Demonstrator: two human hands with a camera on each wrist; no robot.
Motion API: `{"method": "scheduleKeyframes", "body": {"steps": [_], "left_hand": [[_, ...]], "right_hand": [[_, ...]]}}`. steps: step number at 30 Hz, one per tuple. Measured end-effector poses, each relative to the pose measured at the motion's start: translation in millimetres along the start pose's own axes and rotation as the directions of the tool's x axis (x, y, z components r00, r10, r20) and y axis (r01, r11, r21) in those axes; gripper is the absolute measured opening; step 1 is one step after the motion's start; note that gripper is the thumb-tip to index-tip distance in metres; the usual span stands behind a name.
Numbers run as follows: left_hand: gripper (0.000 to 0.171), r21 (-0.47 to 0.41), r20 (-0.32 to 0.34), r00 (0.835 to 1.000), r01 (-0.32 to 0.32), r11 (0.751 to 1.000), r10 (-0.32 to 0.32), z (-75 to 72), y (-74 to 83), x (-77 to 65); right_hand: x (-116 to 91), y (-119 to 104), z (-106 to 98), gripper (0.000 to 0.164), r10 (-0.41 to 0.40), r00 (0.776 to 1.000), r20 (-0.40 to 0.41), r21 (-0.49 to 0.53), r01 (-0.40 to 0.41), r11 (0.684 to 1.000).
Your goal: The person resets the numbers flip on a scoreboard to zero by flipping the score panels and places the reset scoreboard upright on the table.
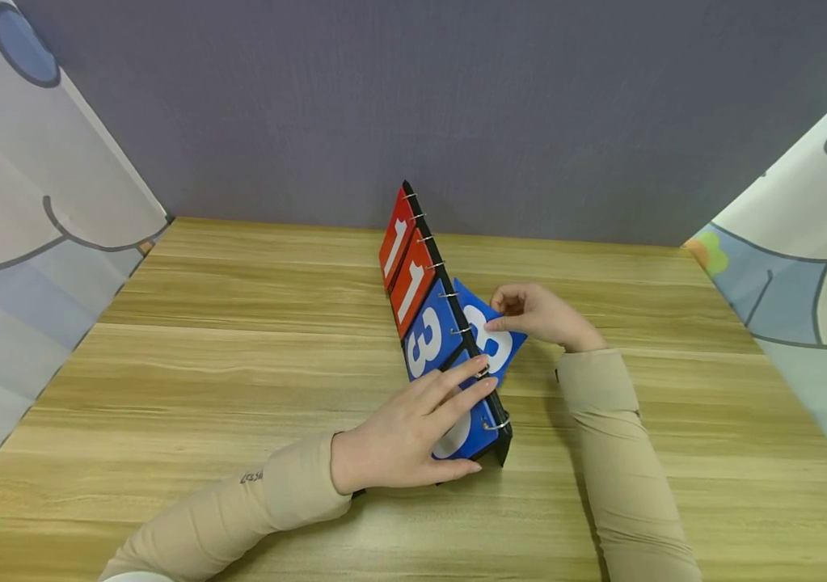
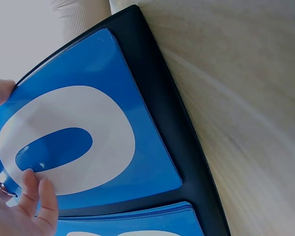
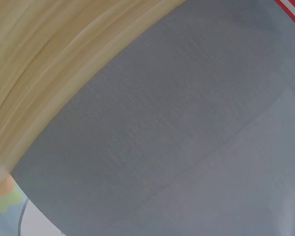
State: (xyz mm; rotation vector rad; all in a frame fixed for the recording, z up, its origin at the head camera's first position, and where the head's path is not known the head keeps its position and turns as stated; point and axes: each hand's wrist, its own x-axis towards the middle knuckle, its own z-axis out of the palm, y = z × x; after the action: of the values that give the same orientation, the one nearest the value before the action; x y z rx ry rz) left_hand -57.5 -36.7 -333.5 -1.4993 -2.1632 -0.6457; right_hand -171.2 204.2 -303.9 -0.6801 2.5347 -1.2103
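Observation:
A flip scoreboard (image 1: 504, 443) with a black ring-bound stand is propped like a tent on the table. On its left face are two red cards (image 1: 413, 287) showing 1 and a blue card (image 1: 425, 335) showing 3. My left hand (image 1: 406, 432) lies spread over the near end, fingers reaching the ringed top edge. In the left wrist view its fingertips touch a blue card (image 2: 110, 142) showing 0. On the right side, my right hand (image 1: 540, 314) pinches the outer corner of another blue card (image 1: 496, 339) showing 3, lifted away from the stand.
The wood-grain table (image 1: 238, 347) extends on both sides of the scoreboard. Behind it rises a grey wall (image 1: 413, 105). Cartoon-printed sheets (image 1: 813, 242) flank the table left and right. A red card corner (image 3: 294, 6) shows in the right wrist view.

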Motion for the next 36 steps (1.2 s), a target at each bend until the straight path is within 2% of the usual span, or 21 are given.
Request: {"method": "scheduleKeyframes", "body": {"steps": [7, 16, 23, 29, 36], "left_hand": [[0.085, -0.002, -0.002, 1.000, -0.002, 1.000, 0.002, -0.3, 0.4, -0.5], [0.086, -0.009, -0.014, 1.000, -0.008, 1.000, 0.008, 0.0, 0.1, -1.2], [0.086, -0.005, -0.016, 1.000, -0.003, 1.000, 0.003, 0.1, 0.4, -1.8], [0.085, -0.006, 0.003, 1.000, 0.004, 1.000, -0.004, -1.3, 0.7, -1.8], [0.085, -0.008, 0.026, 0.999, 0.018, 1.000, -0.018, -2.5, 1.3, -0.7]], "right_hand": [[-1, 1, -1, 0.015, 0.030, 1.000, -0.006, -0.012, -0.030, 0.999], [-4, 0, -5, 0.032, 0.107, 0.992, 0.072, -0.039, -0.105, 0.994], [-8, 3, -11, 0.037, 0.119, 0.990, 0.072, -0.063, -0.115, 0.991], [-12, 2, -18, 0.040, 0.175, 0.985, 0.012, -0.084, -0.173, 0.981], [-18, 1, -25, 0.041, 0.190, 0.970, -0.149, -0.049, -0.200, 0.979]]}}
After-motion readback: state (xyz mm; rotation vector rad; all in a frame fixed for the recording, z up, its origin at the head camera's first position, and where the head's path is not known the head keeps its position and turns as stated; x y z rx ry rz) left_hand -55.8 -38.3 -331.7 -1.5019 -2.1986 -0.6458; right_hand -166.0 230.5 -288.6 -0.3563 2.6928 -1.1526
